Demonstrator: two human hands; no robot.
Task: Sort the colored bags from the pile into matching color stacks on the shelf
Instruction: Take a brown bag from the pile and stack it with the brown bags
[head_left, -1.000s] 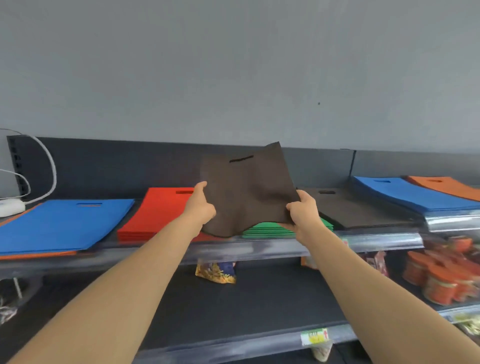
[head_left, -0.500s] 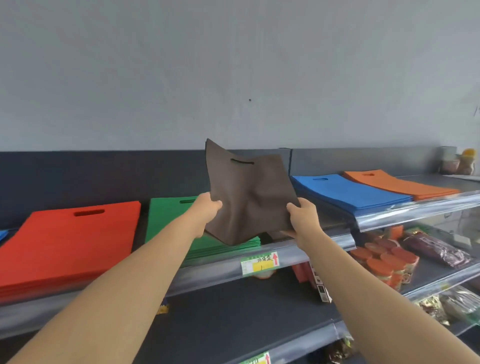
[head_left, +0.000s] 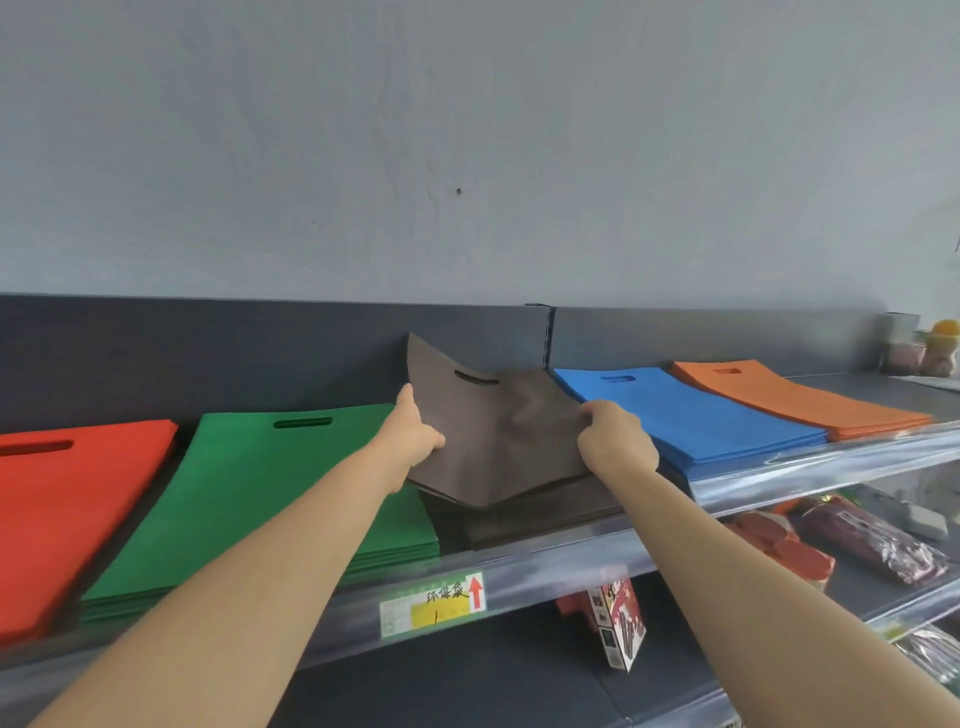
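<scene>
- I see the brown bag (head_left: 498, 436) above the brown stack (head_left: 545, 519) on the shelf (head_left: 545, 566), between the green stack (head_left: 260, 493) and the blue stack (head_left: 691, 421).
- Its long axis runs front to back; the end with the handle slot points away from me, toward the shelf's back panel.
- The far left corner stands tilted up, the middle sags with a crease, and the near edge lies low on the stack.
- My left grip (head_left: 415, 436) is closed on the bag's left edge, thumb lying along the edge.
- My right grip (head_left: 615, 441) is closed on the right edge, fingers curled over the fabric.
- A red stack (head_left: 62, 509) lies left of the green one, and an orange stack (head_left: 795, 400) right of the blue.
</scene>
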